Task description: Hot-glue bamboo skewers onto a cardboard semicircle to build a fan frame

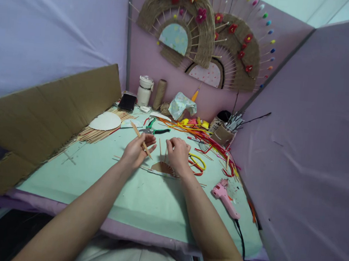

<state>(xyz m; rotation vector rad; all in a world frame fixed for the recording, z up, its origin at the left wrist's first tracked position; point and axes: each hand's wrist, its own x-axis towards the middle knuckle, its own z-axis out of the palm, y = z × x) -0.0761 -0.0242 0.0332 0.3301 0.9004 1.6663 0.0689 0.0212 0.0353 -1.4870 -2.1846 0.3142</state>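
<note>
My left hand [136,150] is closed in a pinch on a thin wooden stick [139,137] that slants up to the left. My right hand [177,153] is curled with fingers pressed down on a small half-round cardboard piece [161,168] lying on the pale green mat [95,176]. A short stick [160,147] stands up from that piece between my hands. What the right fingers pinch is hidden.
A heap of wooden sticks [99,133] and a white half-disc [105,121] lie left. Green-handled pliers [155,130], red and yellow strips [204,142], a pink glue gun [225,197], a cup of tools [226,131], a cardboard sheet [45,113] and woven fans on the wall [179,27].
</note>
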